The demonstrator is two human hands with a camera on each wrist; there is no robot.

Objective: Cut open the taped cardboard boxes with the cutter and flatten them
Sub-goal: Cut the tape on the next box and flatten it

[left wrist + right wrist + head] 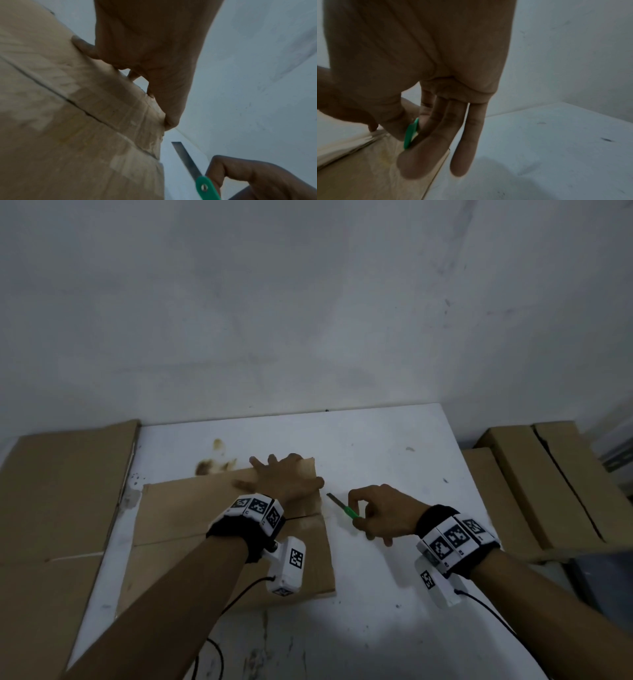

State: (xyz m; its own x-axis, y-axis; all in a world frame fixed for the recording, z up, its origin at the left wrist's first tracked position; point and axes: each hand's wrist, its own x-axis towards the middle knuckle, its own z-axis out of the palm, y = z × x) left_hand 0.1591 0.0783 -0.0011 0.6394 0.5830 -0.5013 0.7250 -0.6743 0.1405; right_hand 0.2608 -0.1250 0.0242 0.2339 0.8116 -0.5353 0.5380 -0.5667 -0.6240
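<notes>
A brown cardboard box lies on the white table, with a taped seam running across its top. My left hand presses flat on the box's far right corner, fingers spread, thumb at the right edge. My right hand is just right of the box and pinches a green-handled cutter between thumb and forefinger. The bare blade points at the box's right edge, a short gap away. In the right wrist view the cutter's handle shows beside the right hand's straight outer fingers.
Flat cardboard sheets lie stacked along the table's left side. More brown boxes stand beyond the right edge. A grey wall closes the back. A brown stain marks the table behind the box. Black cables hang at the near edge.
</notes>
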